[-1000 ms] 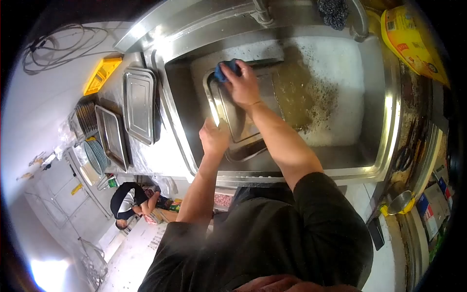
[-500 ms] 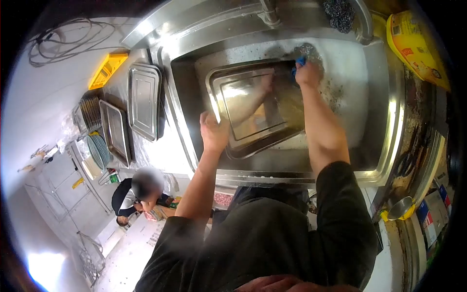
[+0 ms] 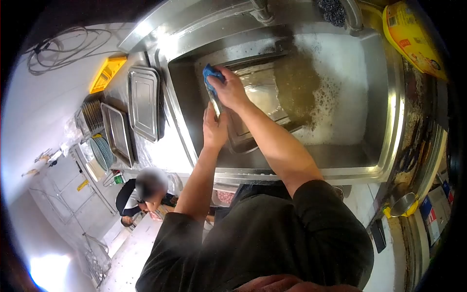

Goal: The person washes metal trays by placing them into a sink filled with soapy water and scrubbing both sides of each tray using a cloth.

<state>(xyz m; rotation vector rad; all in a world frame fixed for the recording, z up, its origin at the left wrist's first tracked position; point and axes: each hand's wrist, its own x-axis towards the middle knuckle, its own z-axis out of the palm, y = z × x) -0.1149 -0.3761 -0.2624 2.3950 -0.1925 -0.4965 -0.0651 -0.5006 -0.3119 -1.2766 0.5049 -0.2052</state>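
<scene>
A rectangular metal tray (image 3: 260, 87) lies tilted in the sink (image 3: 377, 97), partly under cloudy, foamy water. My left hand (image 3: 215, 129) grips the tray's left edge, fingers wrapped around the rim. Just above it, my right hand (image 3: 232, 91) presses a blue cloth (image 3: 212, 75) against the same edge near the upper left corner. The tray's right part disappears beneath brownish water and suds.
Left of the sink rest another metal tray (image 3: 144, 103), a deeper tray (image 3: 116, 131) and a yellow holder (image 3: 107, 73). A dark scrubber (image 3: 332, 12) hangs by the faucet (image 3: 352, 19). A yellow bag (image 3: 413, 41) sits at the upper right. Another person (image 3: 141, 197) bends over at lower left.
My right hand has swung left with the blue cloth, from the tray's far right corner to its left edge. The tray's right side has sunk under the water. My left hand still holds the rim.
</scene>
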